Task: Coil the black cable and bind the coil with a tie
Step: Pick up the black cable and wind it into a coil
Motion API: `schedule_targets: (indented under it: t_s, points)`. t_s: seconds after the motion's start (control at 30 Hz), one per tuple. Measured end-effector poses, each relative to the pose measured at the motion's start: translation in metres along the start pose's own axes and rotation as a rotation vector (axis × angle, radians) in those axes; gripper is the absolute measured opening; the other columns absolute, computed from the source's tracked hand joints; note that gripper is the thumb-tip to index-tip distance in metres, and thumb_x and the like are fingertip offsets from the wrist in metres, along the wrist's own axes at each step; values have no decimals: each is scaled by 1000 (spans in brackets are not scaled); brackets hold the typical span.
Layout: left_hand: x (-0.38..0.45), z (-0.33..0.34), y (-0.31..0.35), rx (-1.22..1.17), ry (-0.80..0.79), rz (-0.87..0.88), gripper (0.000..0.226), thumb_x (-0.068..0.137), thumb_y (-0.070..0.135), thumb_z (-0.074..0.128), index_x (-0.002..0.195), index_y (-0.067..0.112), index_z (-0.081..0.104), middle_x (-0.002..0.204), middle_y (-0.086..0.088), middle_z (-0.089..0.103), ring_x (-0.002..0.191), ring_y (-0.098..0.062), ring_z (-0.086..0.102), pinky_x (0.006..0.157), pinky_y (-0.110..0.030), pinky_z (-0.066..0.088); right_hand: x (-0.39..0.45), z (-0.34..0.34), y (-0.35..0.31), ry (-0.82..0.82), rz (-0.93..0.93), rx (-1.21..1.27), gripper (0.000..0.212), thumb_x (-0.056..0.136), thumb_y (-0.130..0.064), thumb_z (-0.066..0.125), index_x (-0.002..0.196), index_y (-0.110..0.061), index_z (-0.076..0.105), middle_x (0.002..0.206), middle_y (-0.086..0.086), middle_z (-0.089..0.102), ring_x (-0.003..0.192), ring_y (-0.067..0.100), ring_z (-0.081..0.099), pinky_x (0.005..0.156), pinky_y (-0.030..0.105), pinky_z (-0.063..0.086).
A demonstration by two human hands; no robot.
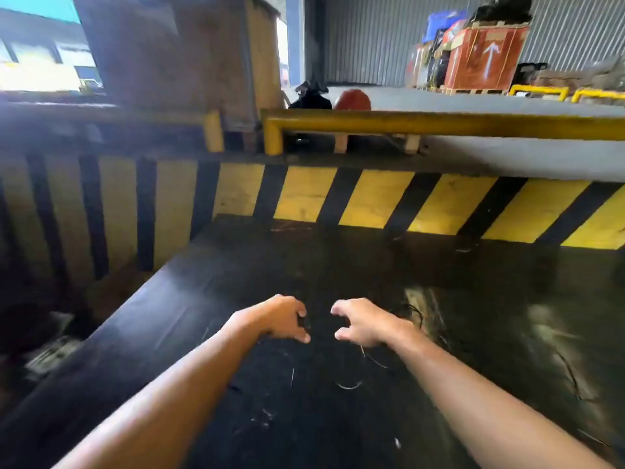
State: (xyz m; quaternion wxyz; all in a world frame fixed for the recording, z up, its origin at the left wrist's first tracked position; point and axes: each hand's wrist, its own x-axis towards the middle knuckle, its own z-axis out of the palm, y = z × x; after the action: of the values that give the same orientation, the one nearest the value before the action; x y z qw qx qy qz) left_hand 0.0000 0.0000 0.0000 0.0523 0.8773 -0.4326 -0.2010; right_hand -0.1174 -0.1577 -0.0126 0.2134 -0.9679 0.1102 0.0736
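Left hand point(285, 318) and right hand point(363, 321), fingers curled, grip indeterminate, hovered over the black surface point(236, 265) where the black cable point(414, 313) lay barely distinguishable; poor contrast risked a missed strand.

The work surface point(304, 265) is black and glossy, with pale scuff marks. Behind it, the wall point(372, 201) carries slanted yellow and black stripes. The guard rail point(439, 122) above is yellow. The crate point(483, 59) far back is orange-red with a white arrow, and blue bins point(443, 23) sit beside it.
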Motion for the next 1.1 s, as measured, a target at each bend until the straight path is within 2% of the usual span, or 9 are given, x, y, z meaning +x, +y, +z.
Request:
schedule_targets:
  t_s: [0.2, 0.3, 0.43, 0.53, 0.6, 0.73, 0.9, 1.0, 1.1]
  points:
    - [-31, 136, -59, -78, -172, -171, 88, 68, 53, 75, 139, 14, 41, 144, -10, 47, 132, -27, 43, 106, -36, 38, 5, 120, -14, -121, -99, -155, 73, 84, -8, 56, 145, -31, 24, 160, 9, 9, 144, 28, 16, 116, 46, 20]
    - [-43, 182, -69, -70, -150, -148, 63, 75, 51, 66, 131, 28, 50, 146, -6, 41, 136, -26, 36, 105, -44, 38, 18, 151, -17, -164, -71, -230, 70, 84, 0, 50, 143, -31, 30, 161, 9, -3, 146, 30, 1, 118, 52, 6]
    - [-50, 204, -62, 6, 10, -159, 25, 86, 36, 49, 102, 24, 65, 124, 1, 55, 127, -21, 40, 99, -48, 25, 21, 158, -5, -222, -13, -235, 29, 93, -18, 50, 121, -19, 60, 159, 13, 12, 145, 31, 8, 116, 51, 9]
    - [-46, 182, -55, 51, 74, -183, 29, 90, 33, 43, 95, 14, 64, 107, -5, 64, 116, -23, 48, 103, -51, 21, 19, 137, 3, -119, 0, -68, 30, 97, -26, 43, 115, -15, 63, 155, 11, 26, 143, 25, 19, 115, 43, 16]
    - [-44, 152, -49, -1, 90, -176, 29, 90, 32, 43, 82, 11, 62, 99, -13, 68, 101, -30, 56, 97, -41, 34, 18, 109, 7, 2, 10, 30, 28, 97, -26, 43, 101, -12, 66, 142, 9, 45, 136, 24, 34, 109, 39, 26]
    - [-54, 73, -37, -480, 60, -84, 38, 91, 27, 52, 64, 7, 71, 67, -17, 64, 62, -29, 52, 59, -28, 38, 14, 31, 17, 185, 107, 187, 26, 96, -21, 45, 82, -10, 63, 100, 11, 65, 101, 31, 58, 81, 36, 40]
    - [-87, -18, -10, -1072, 123, 229, 48, 91, 27, 56, 52, -3, 60, 63, -9, 72, 79, -30, 66, 74, -31, 50, -17, -47, 24, 321, 164, 291, 31, 98, -20, 41, 85, -7, 67, 82, 8, 67, 82, 22, 61, 69, 29, 39]
    - [-102, -56, 14, -1421, 105, 450, 51, 89, 31, 51, 47, 4, 56, 62, -10, 71, 71, -24, 72, 74, -37, 58, -38, -71, 16, 348, 135, 379, 32, 99, -21, 40, 74, -15, 59, 65, 3, 56, 66, 19, 57, 65, 31, 43]
    - [-110, -86, 46, -1738, 77, 608, 37, 87, 36, 50, 61, 12, 63, 85, -10, 76, 77, -23, 74, 71, -38, 60, -61, -80, 1, 416, 87, 292, 32, 99, -28, 41, 73, -19, 58, 65, 0, 54, 67, 16, 53, 61, 26, 39]
